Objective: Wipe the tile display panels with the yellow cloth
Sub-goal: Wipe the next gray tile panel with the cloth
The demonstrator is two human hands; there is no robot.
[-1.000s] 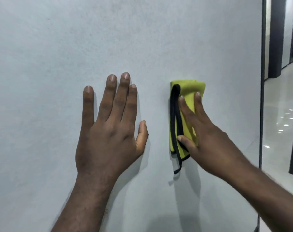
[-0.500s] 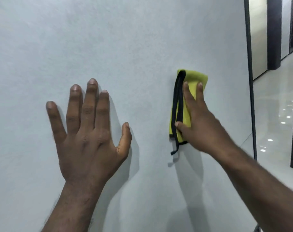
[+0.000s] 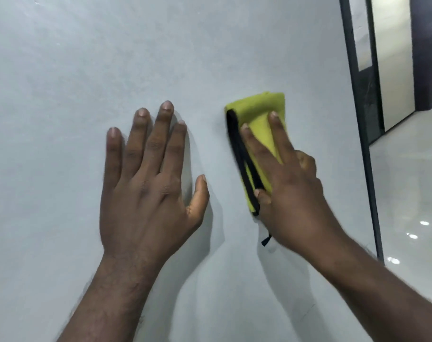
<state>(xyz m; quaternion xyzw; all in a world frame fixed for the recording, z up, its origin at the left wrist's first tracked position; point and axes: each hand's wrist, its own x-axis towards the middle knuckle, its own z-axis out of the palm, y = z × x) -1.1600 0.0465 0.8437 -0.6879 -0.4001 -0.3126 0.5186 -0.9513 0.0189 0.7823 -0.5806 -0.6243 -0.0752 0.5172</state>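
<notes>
Yellow cloth (image 3: 259,134): soft, light, folded into a thick pad, so it will bunch or slide if pressure is uneven. It probably drags a little on the matte tile display panel (image 3: 86,70). The panel stands upright, so only pressure holds the cloth there; ease off and it likely drops. Take it flat across the middle of the fold, not by the black trim (image 3: 241,154) or the loose black tail hanging below.

Right grip (image 3: 291,191): two fingers (image 3: 276,129) straight and pressing the cloth flat, thumb on the lower trim. The other two fingers are curled at the cloth's right edge; you can't tell if they hook the fold. Left grip (image 3: 148,183): open, palm flat on the bare panel just left of the cloth, holding nothing.

The cloth sits toward the panel's right edge, short of the dark frame (image 3: 368,169).

Look: bright yellow-green, black-bound hem along its left side, a few layers thick, top slightly blurred. The panel is pale grey, faintly mottled, with no obvious dirt.
</notes>
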